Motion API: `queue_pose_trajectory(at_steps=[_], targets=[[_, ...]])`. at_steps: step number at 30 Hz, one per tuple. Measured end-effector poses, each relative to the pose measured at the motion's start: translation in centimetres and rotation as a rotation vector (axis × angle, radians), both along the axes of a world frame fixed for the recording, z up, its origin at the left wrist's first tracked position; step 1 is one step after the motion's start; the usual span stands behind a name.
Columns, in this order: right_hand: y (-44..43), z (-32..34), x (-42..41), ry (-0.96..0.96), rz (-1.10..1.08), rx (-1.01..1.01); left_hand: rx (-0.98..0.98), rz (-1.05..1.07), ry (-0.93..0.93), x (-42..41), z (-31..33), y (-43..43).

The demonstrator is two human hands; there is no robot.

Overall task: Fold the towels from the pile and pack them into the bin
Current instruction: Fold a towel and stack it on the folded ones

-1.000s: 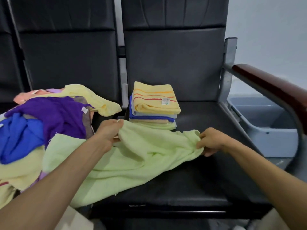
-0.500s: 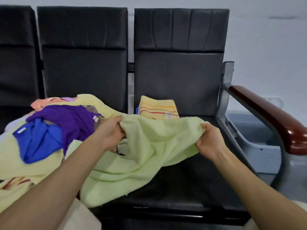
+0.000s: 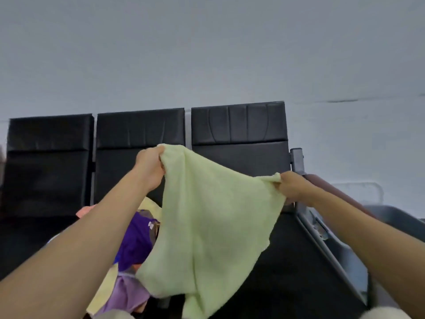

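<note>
Hanging above the bench [image 3: 287, 261], the pale green towel [image 3: 207, 226] is held by its top corners, each pinched in curled fingers of the left hand [image 3: 149, 169] and right hand [image 3: 292, 187], with the towel pile [image 3: 135, 240] at the bench's left and the grey bin [image 3: 388, 215] beyond its right edge.

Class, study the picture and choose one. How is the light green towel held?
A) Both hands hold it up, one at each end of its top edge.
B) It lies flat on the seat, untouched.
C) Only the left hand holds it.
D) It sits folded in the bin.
A: the left hand and the right hand each grip the top edge of the light green towel, which hangs spread in front of the black seats.
</note>
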State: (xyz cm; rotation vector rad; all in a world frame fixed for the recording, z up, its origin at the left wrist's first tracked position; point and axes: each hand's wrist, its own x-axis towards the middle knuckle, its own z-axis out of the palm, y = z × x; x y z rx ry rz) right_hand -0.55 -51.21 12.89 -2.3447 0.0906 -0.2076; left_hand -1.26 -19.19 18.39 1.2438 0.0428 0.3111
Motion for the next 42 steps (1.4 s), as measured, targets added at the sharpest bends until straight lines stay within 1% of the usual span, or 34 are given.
queue_pose_trajectory(at_steps=[3, 6, 9, 12, 14, 16, 18, 20, 22, 25, 26, 28, 30, 33, 36, 38, 40, 42], targets=[[-0.6, 1.7, -1.3, 0.018, -0.047, 0.118, 0.056, -0.026, -0.009, -1.1, 0.9, -0.2], [-1.0, 3.4, -1.9, -0.065, -0.109, 0.314, 0.146, -0.015, -0.014, -1.6, 1.8, 0.2], [-1.6, 4.8, -2.1, -0.126, -0.165, 0.456, 0.367, 0.022, 0.005, -2.4, 2.5, 0.3], [-2.0, 5.7, -1.8, -0.177, -0.199, 0.515, 0.615, 0.059, 0.008, -3.4, 2.9, 0.1], [-2.1, 6.2, -1.8, -0.231, -0.201, 0.476, 0.751, 0.056, 0.023, -4.1, 2.9, 0.1], [-2.0, 6.5, -2.2, -0.257, -0.166, 0.418, 0.848, 0.037, 0.044, -4.5, 3.0, 0.3], [-2.1, 6.9, -2.6, -0.219, -0.089, 0.401, 0.901, 0.057, 0.05, -4.8, 2.9, 0.3], [-2.3, 7.3, -3.0, -0.124, -0.023, 0.357, 0.931, 0.092, 0.043, -4.8, 3.0, 0.1], [-2.5, 7.6, -3.2, -0.062, -0.006, 0.202, 0.947, 0.112, 0.039, -4.8, 3.0, -0.2], [-2.6, 7.8, -3.3, -0.122, -0.072, -0.14, 0.954, 0.103, 0.05, -4.6, 3.0, -0.5], [-2.7, 7.7, -3.1, -0.151, -0.096, -0.226, 0.955, 0.1, 0.057, -4.6, 2.9, -0.6], [-3.0, 7.2, -2.7, -0.179, -0.125, -0.357, 0.934, 0.098, 0.066, -4.5, 2.7, -0.8], [-3.4, 6.3, -2.4, -0.192, -0.13, -0.438, 0.891, 0.093, 0.081, -4.2, 2.4, -0.8], [-4.1, 5.2, -1.5, -0.182, -0.163, -0.44, 0.813, 0.074, 0.124, -3.7, 2.2, -0.5], [-4.4, 4.6, -1.4, -0.203, -0.22, -0.31, 0.753, 0.015, 0.172, -3.5, 2.2, 0.1], [-4.3, 4.3, -1.7, -0.253, -0.223, -0.204, 0.798, -0.072, 0.212, -3.8, 2.3, 0.6], [-4.0, 4.0, -2.1, -0.311, -0.176, -0.169, 0.893, -0.188, 0.241, -4.2, 2.3, 0.9], [-3.5, 4.0, -2.6, -0.319, -0.105, -0.154, 1.022, -0.217, 0.224, -4.4, 2.1, 0.9]])
